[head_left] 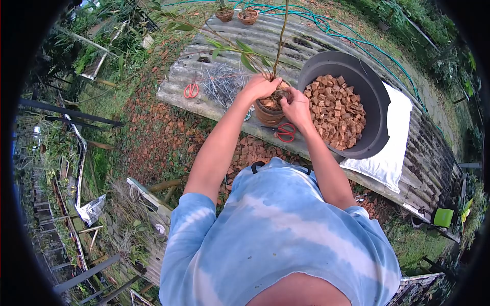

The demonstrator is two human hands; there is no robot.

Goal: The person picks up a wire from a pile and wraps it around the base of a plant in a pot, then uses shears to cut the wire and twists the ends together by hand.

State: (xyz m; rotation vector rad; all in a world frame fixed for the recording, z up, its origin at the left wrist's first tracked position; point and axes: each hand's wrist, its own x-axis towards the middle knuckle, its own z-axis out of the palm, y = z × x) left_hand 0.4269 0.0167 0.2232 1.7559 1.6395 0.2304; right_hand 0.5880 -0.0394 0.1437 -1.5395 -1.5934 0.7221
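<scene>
A clay pot [269,117] stands at the near edge of the corrugated sheet, with brown chunks inside and a leafy plant [280,45] rising from it. My left hand [262,87] is closed around the base of the plant's stem, over the pot's left rim. On the other side, my right hand [297,106] is bent over the pot's right rim, thumb and fingers pinched together. Whatever sits in that pinch is too small to make out. Red-handled scissors [286,132] lie just right of the pot, below my right hand.
A large black basin [377,109] of brown husk chunks [334,112] stands right of the pot, partly on a white sack [398,137]. Left lie a pile of metal wire pieces [222,84] and more red-handled scissors [191,90]. Two small pots [248,17] and a green hose [326,23] are behind.
</scene>
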